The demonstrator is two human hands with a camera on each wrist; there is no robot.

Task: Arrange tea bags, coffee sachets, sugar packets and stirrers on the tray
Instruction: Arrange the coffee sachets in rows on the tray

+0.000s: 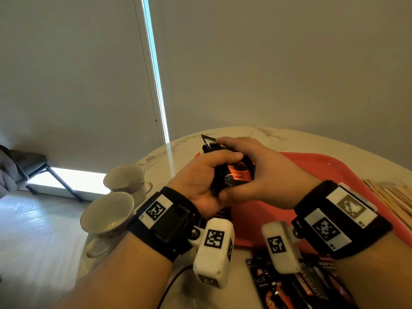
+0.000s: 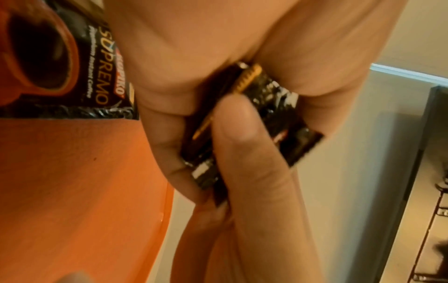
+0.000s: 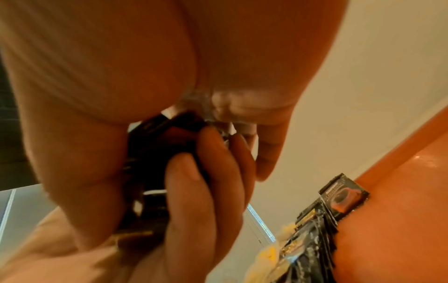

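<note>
Both hands meet over the left part of the red tray (image 1: 334, 170) and grip one bundle of black coffee sachets (image 1: 239, 172). My left hand (image 1: 207, 175) wraps the bundle from the left, thumb on top. My right hand (image 1: 265, 170) covers it from the right, thumb underneath. In the left wrist view the bundle (image 2: 281, 118) sits pinched between fingers, and another sachet (image 2: 72, 63) lies on the tray (image 2: 72, 191). In the right wrist view, several sachets (image 3: 339, 197) lie in a row on the tray (image 3: 400, 201). More loose sachets (image 1: 289, 286) lie on the table in front.
Two empty teacups (image 1: 124, 177) (image 1: 107, 212) stand at the table's left edge. A pile of wooden stirrers (image 1: 396, 197) lies at the right, beside the tray. The marble table (image 1: 256, 132) ends close behind the hands. A chair (image 1: 33, 166) stands on the floor at far left.
</note>
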